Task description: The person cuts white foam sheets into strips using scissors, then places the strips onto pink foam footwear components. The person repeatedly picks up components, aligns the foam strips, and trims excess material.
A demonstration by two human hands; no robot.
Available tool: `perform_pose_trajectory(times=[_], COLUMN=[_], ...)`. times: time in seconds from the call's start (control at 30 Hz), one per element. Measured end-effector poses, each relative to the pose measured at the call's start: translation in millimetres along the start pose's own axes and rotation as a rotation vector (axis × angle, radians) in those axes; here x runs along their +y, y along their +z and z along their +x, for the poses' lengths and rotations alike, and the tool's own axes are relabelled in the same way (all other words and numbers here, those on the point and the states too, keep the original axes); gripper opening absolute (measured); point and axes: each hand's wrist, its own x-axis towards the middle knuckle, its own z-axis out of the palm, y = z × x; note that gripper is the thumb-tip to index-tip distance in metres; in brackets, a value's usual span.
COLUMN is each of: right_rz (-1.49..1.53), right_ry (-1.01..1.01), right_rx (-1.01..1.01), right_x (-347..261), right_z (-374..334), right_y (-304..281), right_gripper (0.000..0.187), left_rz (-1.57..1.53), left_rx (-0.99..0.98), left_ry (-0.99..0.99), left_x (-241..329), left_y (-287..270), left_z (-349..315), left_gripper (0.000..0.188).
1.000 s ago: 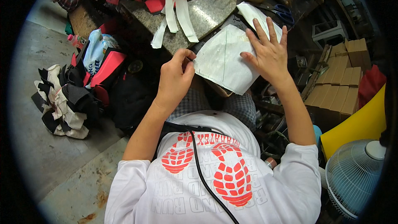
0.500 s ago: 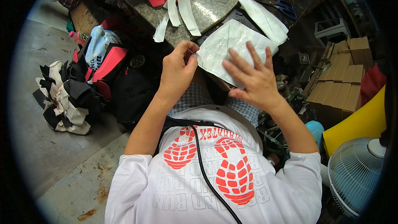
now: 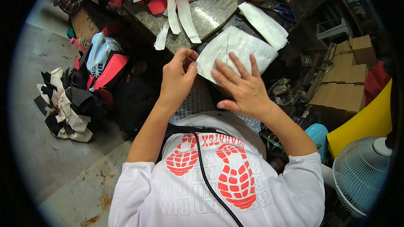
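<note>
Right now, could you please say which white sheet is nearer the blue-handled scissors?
The narrower white sheet, right beside the scissors; the broader sheet lies farther off, partly under the right hand.

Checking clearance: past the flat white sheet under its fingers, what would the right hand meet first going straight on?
The right hand would likely meet the grey speckled stone slab or the narrow white strip lying on it; depth is unclear.

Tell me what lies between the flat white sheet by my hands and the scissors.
In the head view, a folded white piece lies between sheet and scissors.
</note>
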Motion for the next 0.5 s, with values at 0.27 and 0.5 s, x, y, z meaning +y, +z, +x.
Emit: perform_pose_trajectory(times=[0.27,0.5], right_rz=[-0.191,-0.356], right_ry=[0.330,0.200], right_rx=[0.112,0.112], right_x=[62,66], right_z=[-4,29], right_y=[-26,5], right_gripper=[0.074,0.089], left_rz=[-0.017,-0.033], left_rx=[-0.014,-0.021], left_ry=[-0.042,-0.029], left_x=[0,8], left_y=[-2,0], left_z=[-1,-3], left_gripper=[0.016,0.016])
